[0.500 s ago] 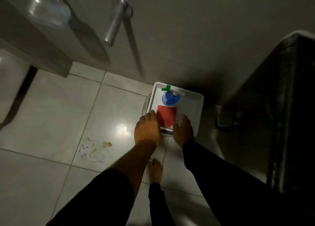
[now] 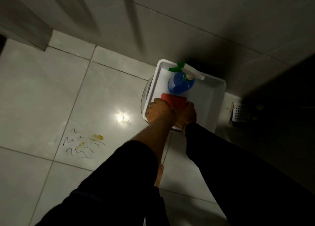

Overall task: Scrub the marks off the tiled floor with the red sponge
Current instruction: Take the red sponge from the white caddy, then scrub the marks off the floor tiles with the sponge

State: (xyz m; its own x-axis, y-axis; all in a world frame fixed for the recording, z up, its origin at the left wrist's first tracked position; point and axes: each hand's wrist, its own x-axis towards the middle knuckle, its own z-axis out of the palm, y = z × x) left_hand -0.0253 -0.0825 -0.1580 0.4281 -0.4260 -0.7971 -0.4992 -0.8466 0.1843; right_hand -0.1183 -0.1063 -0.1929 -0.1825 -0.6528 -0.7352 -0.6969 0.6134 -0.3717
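Nearest the person, on the tiled floor [image 2: 37,92], the marks [image 2: 83,144] are untouched: thin dark squiggles and a few yellowish blots sit together on one tile close to its near edge, just beyond a grout line and well to the left of the arms. Scrubbing has not begun, as far as the view shows, so the whole cleaning job is left; the step in hand looks like fetching the sponge.

Farther on, both hands meet at the near edge of a white tray [image 2: 213,96] that stands by the wall. The left hand [image 2: 160,113] rests over the tray's near left corner, fingers curled against the sponge's near left edge. The right hand [image 2: 186,114] presses in from the right side. Whether either hand has truly closed on the sponge I cannot tell, since the fingertips are hidden.

The red sponge [image 2: 173,100] lies inside the tray near its near edge, a flat rectangular block of even bright red, looking dry and clean. Just behind it stands a blue spray bottle [image 2: 180,84] with a green and white trigger head.
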